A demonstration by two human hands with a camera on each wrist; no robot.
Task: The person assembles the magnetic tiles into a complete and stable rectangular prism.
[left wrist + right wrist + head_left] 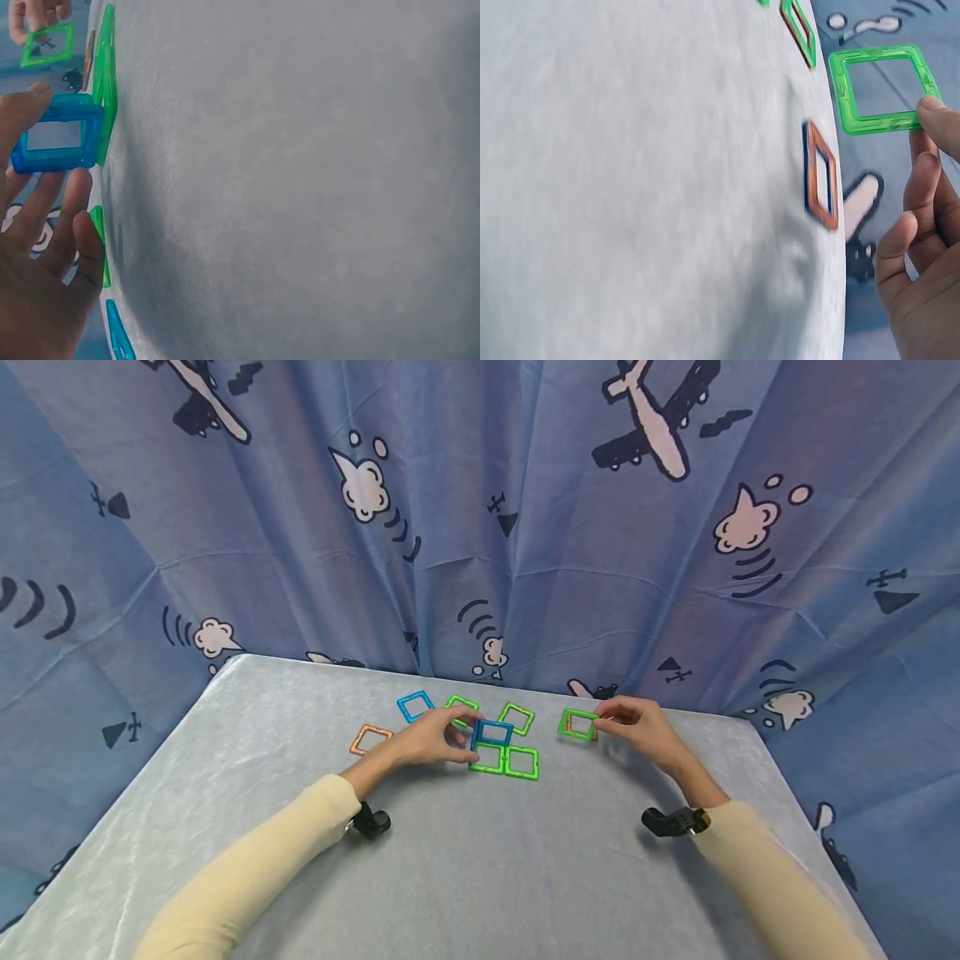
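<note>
My left hand [435,739] holds blue square magnetic tiles [56,160] between thumb and fingers. They stand up at the green square tiles [522,776], which lie joined side by side on the table. At the right, my right hand [645,727] pinches a green square tile [885,122] by one corner, thumb against fingers. This tile is raised off the cloth, and in the head view it overlaps an orange tile lying behind it. The right wrist view shows that orange tile [814,165] flat on the table, below the held one.
Beyond the left hand lie a blue tile [406,714] and a green tile [467,700]. An orange tile [356,742] is left of the hand, partly behind the wrist. Another green tile [531,721] lies between the hands. A patterned blue curtain [450,527] hangs along the table's far edge.
</note>
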